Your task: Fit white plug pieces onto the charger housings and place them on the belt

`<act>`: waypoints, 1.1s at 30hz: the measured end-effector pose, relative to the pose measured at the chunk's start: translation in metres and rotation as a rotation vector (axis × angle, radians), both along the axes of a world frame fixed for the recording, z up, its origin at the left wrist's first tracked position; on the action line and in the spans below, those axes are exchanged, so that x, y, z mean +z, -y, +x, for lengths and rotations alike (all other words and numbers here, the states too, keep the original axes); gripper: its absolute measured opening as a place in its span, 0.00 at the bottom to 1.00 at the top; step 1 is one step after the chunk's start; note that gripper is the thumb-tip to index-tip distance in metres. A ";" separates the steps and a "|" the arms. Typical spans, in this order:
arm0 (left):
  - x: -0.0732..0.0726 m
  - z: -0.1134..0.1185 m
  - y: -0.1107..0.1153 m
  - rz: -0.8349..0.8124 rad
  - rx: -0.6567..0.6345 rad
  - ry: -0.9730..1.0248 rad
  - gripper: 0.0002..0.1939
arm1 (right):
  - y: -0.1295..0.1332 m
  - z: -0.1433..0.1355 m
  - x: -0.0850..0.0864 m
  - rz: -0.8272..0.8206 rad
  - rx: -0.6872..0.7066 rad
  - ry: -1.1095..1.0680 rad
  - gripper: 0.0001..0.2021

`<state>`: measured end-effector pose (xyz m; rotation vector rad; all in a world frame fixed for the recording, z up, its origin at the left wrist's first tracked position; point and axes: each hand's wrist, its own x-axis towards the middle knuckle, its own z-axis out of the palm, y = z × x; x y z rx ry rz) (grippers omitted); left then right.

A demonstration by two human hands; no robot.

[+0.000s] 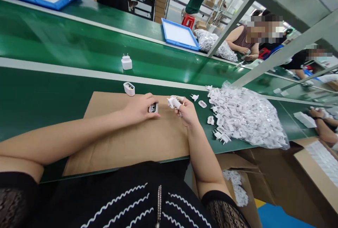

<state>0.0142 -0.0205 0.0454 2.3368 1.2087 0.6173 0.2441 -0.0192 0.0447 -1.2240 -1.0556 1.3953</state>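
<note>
My left hand (142, 108) is closed around a white charger housing (153, 107), whose open end with metal parts inside faces right. Just across from it, my right hand (188, 112) pinches a white plug cover with pins (173, 102) between thumb and fingers; its fingertips look covered in white. A gap separates the two parts. Another charger housing (129, 89) stands at the far edge of the cardboard sheet (132, 136) under my hands. Farther off, a complete-looking white charger (126, 62) stands with its pins up.
To the right lies a clear bag (248, 119) of white plug covers, several loose ones beside it. Open cardboard boxes (280, 171) stand below the bench edge. Across the green belt (100, 54) are a blue-rimmed tray (181, 34), a slanted metal post (229, 27) and people at work.
</note>
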 end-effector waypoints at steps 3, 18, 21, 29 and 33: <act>-0.015 0.009 -0.003 -0.077 0.060 0.101 0.24 | 0.002 -0.003 0.000 0.015 0.051 0.035 0.17; -0.033 0.013 -0.011 -0.324 0.006 0.371 0.29 | 0.022 -0.012 0.005 0.504 0.148 0.664 0.09; -0.031 0.008 -0.012 -0.415 -0.127 0.392 0.22 | 0.025 -0.011 0.002 0.665 0.234 0.940 0.16; -0.034 0.011 -0.011 -0.368 0.007 0.418 0.15 | 0.028 -0.014 -0.006 0.771 0.157 1.167 0.16; -0.037 0.015 -0.013 -0.347 0.032 0.416 0.17 | 0.026 -0.019 -0.006 0.804 0.166 1.241 0.14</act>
